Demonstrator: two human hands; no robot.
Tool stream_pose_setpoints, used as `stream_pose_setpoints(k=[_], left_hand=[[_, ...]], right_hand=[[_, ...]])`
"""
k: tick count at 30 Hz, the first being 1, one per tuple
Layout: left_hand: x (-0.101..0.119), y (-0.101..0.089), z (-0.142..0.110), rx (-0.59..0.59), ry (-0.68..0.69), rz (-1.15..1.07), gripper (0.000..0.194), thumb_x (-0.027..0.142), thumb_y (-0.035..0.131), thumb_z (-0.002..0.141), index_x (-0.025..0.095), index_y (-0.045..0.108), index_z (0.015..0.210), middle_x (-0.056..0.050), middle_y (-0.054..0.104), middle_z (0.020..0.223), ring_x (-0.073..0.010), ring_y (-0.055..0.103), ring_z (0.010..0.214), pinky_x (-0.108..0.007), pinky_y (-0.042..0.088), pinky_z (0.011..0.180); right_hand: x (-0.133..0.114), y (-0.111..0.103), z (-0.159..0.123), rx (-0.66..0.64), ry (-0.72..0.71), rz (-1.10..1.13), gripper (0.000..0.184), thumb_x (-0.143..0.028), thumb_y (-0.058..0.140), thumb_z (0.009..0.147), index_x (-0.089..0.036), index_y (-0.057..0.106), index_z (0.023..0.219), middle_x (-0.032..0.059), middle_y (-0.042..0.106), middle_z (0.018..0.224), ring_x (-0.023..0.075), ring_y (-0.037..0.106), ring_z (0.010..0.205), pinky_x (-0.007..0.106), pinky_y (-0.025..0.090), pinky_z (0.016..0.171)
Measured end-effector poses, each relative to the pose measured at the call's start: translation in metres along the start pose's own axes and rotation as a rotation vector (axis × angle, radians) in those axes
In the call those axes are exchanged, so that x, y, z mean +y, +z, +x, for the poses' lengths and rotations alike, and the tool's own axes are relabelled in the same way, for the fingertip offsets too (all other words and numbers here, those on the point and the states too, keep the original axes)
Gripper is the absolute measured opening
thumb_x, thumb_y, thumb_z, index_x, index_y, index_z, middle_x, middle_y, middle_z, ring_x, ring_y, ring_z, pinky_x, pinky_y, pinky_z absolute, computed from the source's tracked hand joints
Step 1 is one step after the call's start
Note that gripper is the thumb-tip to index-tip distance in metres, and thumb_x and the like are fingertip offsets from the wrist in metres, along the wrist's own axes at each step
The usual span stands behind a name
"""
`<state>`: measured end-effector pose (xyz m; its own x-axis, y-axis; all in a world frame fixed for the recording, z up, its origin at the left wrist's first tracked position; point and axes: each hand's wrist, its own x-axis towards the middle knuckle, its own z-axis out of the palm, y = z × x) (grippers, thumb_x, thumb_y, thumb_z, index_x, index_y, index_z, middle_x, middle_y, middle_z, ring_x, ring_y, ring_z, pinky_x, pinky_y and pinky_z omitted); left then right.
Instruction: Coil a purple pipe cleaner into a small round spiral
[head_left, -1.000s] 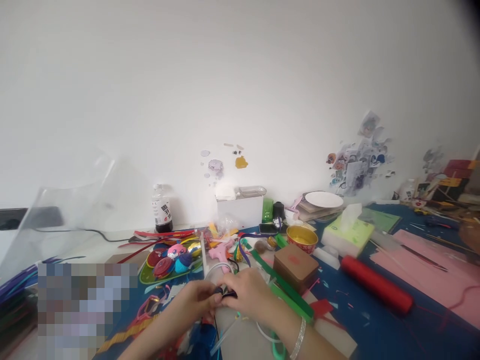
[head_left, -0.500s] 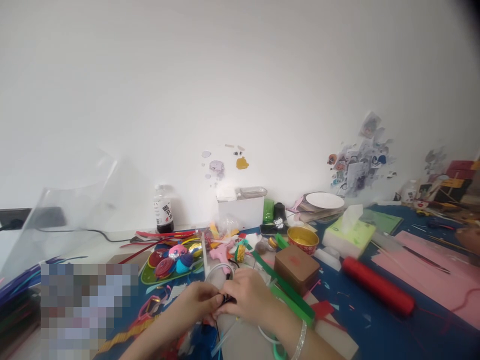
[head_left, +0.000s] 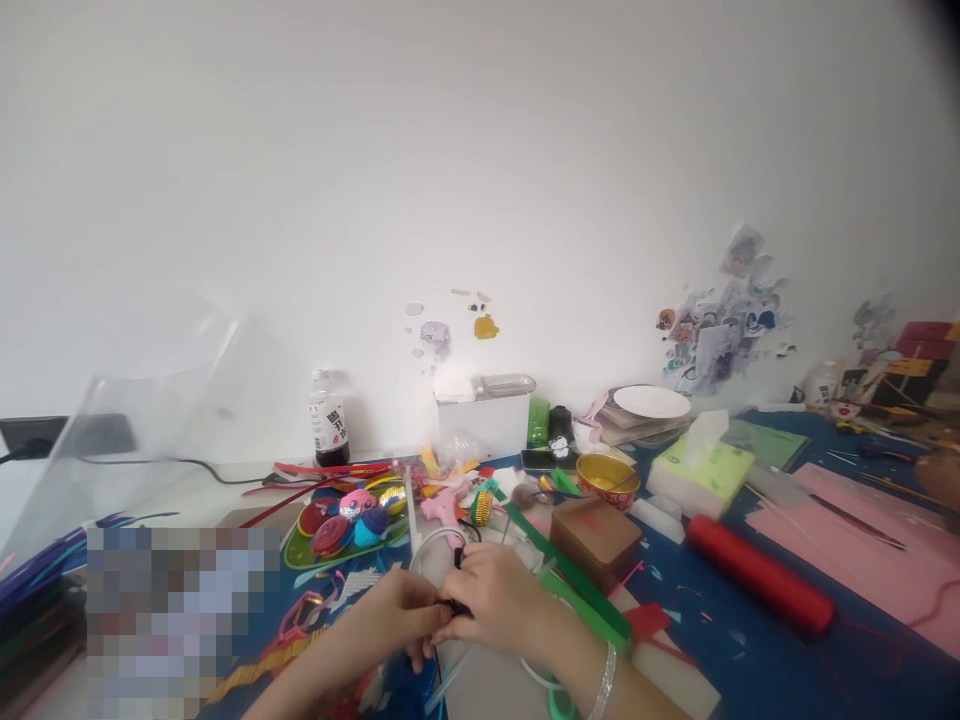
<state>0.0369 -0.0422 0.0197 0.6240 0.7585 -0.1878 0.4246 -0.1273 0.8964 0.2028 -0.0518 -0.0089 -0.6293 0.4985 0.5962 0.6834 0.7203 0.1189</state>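
Note:
My left hand (head_left: 397, 605) and my right hand (head_left: 491, 595) meet at the front centre of the table. Between their closed fingertips is a small black piece (head_left: 454, 606), mostly hidden, so its kind is unclear. A thin white hoop (head_left: 429, 543) curves out behind the fingers, and a white curve also shows under my right wrist. Just beyond the hands lies a pink hot glue gun (head_left: 444, 507). Left of them, a green leaf-shaped tray (head_left: 300, 553) bears several round, coloured wound ornaments (head_left: 330, 537).
To the right stand a brown box (head_left: 594, 540), a gold-and-red bowl (head_left: 607, 483) and a tissue pack (head_left: 701, 477). A red thread roll (head_left: 757, 575) lies near pink paper sheets (head_left: 862, 530). Behind, a bottle (head_left: 328, 420) and a white box (head_left: 484, 425) stand by the wall.
My left fingers have shifted slightly, and the lower ones now reach down apart from the thumb. Both hands stay together at the black piece. The view has moved very slightly.

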Motion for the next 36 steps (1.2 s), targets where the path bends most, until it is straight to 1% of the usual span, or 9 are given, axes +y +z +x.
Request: stream_pose_setpoints(k=[7, 11, 15, 20, 23, 27, 29, 33, 36], left_hand=[[0.003, -0.001, -0.002, -0.039, 0.048, -0.018, 0.027, 0.04, 0.056, 0.069, 0.014, 0.058, 0.061, 0.001, 0.056, 0.056, -0.0134, 0.054, 0.051, -0.023, 0.042, 0.051], [0.001, -0.002, -0.004, -0.047, 0.034, -0.022, 0.031, 0.044, 0.058, 0.068, 0.014, 0.059, 0.06, 0.002, 0.056, 0.054, -0.0139, 0.054, 0.051, -0.023, 0.043, 0.052], [-0.005, -0.005, -0.004, -0.044, -0.005, -0.011, 0.033, 0.048, 0.059, 0.066, 0.015, 0.061, 0.061, 0.002, 0.057, 0.052, -0.0138, 0.054, 0.05, -0.023, 0.042, 0.05], [-0.006, -0.003, 0.002, -0.004, 0.001, -0.029, 0.039, 0.053, 0.06, 0.064, 0.014, 0.058, 0.06, 0.001, 0.057, 0.054, -0.0133, 0.054, 0.049, -0.023, 0.042, 0.05], [-0.005, -0.002, 0.002, -0.013, 0.028, -0.075, 0.041, 0.055, 0.059, 0.064, 0.014, 0.058, 0.061, 0.001, 0.058, 0.056, -0.014, 0.056, 0.052, -0.024, 0.044, 0.054], [-0.001, -0.004, -0.002, -0.047, 0.015, -0.061, 0.035, 0.05, 0.062, 0.064, 0.015, 0.06, 0.062, 0.002, 0.058, 0.054, -0.0148, 0.056, 0.054, -0.025, 0.045, 0.056], [0.0, -0.004, -0.003, -0.043, -0.014, -0.059, 0.034, 0.049, 0.064, 0.062, 0.015, 0.06, 0.061, 0.002, 0.058, 0.053, -0.0152, 0.056, 0.053, -0.025, 0.045, 0.055], [-0.001, 0.0, 0.002, 0.007, -0.015, -0.095, 0.042, 0.056, 0.063, 0.059, 0.015, 0.058, 0.061, 0.002, 0.057, 0.052, -0.0152, 0.057, 0.053, -0.026, 0.045, 0.054], [-0.001, 0.002, 0.004, 0.053, 0.03, -0.092, 0.046, 0.06, 0.061, 0.059, 0.014, 0.057, 0.062, 0.002, 0.057, 0.054, -0.0145, 0.056, 0.053, -0.025, 0.043, 0.054]], right_hand=[[-0.001, -0.003, 0.001, -0.005, -0.029, -0.037, 0.041, -0.054, 0.045, 0.082, -0.018, 0.055, 0.066, -0.0005, 0.051, 0.051, 0.0135, 0.046, 0.051, 0.026, 0.035, 0.057], [0.0, -0.008, 0.0, -0.054, -0.042, 0.008, 0.038, -0.054, 0.047, 0.081, -0.018, 0.058, 0.076, -0.0008, 0.053, 0.055, 0.0136, 0.046, 0.054, 0.025, 0.033, 0.055], [0.001, -0.012, 0.0, -0.072, -0.106, 0.071, 0.027, -0.044, 0.049, 0.084, -0.02, 0.058, 0.089, -0.0015, 0.055, 0.06, 0.0135, 0.046, 0.057, 0.025, 0.034, 0.058], [-0.003, -0.009, 0.001, -0.015, 0.037, -0.083, 0.035, -0.05, 0.052, 0.079, -0.017, 0.055, 0.067, 0.0021, 0.053, 0.059, 0.0163, 0.045, 0.058, 0.026, 0.032, 0.053], [-0.004, -0.008, 0.002, -0.01, 0.073, -0.116, 0.041, -0.057, 0.053, 0.075, -0.017, 0.055, 0.066, 0.0027, 0.053, 0.06, 0.0171, 0.045, 0.058, 0.027, 0.033, 0.053], [-0.003, -0.014, 0.002, -0.068, -0.041, 0.01, 0.026, -0.046, 0.052, 0.081, -0.021, 0.057, 0.08, -0.001, 0.055, 0.061, 0.015, 0.047, 0.06, 0.025, 0.033, 0.057], [-0.002, -0.015, 0.002, -0.091, -0.069, 0.058, 0.02, -0.041, 0.052, 0.083, -0.022, 0.058, 0.079, -0.0023, 0.056, 0.061, 0.0137, 0.046, 0.06, 0.024, 0.031, 0.054], [-0.003, -0.011, 0.001, -0.057, 0.094, -0.051, 0.033, -0.051, 0.055, 0.077, -0.018, 0.057, 0.07, 0.0007, 0.054, 0.06, 0.0142, 0.045, 0.057, 0.024, 0.024, 0.048], [-0.003, -0.008, 0.001, -0.059, 0.162, -0.098, 0.041, -0.058, 0.054, 0.074, -0.017, 0.057, 0.07, 0.002, 0.055, 0.06, 0.0155, 0.046, 0.056, 0.025, 0.025, 0.047]])
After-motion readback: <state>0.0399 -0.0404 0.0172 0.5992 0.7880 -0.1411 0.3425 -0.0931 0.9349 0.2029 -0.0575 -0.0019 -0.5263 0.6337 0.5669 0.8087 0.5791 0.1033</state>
